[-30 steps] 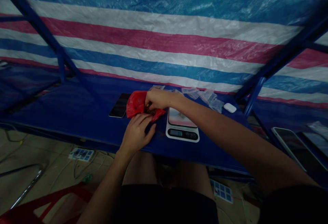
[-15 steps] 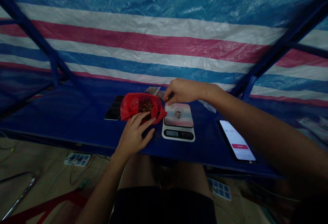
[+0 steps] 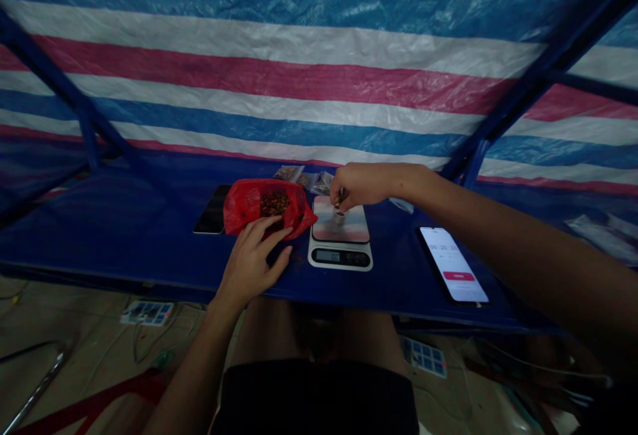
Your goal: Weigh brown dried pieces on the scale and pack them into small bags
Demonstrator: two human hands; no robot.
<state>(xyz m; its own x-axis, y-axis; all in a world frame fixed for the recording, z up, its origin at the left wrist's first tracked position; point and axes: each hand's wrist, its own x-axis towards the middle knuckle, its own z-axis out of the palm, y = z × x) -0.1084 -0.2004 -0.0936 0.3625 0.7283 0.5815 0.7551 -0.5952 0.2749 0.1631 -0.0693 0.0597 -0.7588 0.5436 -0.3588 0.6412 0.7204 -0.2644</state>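
Observation:
My right hand (image 3: pixel 361 186) hangs just above a small metal cup (image 3: pixel 339 216), pinching a thin dark piece (image 3: pixel 341 196) between its fingertips. The cup stands on the pale platform of a digital kitchen scale (image 3: pixel 339 256). My left hand (image 3: pixel 249 260) holds the near edge of a red plastic bag (image 3: pixel 242 209), which lies open with brown chunks (image 3: pixel 274 204) inside. Behind the scale lie small clear bags (image 3: pixel 288 173) holding brown material. The scale's display is too dim to read.
A dark phone (image 3: pixel 213 209) lies left of the bag, and a lit phone (image 3: pixel 452 265) lies right of the scale. Both rest on a blue table (image 3: pixel 124 222) backed by a striped tarp (image 3: pixel 299 89) and blue poles. Cables and a red chair (image 3: pixel 90 408) sit below.
My right hand has left the bag and moved right, over the cup on the scale, carrying a dark piece. The bag now lies more open. The view has tilted slightly.

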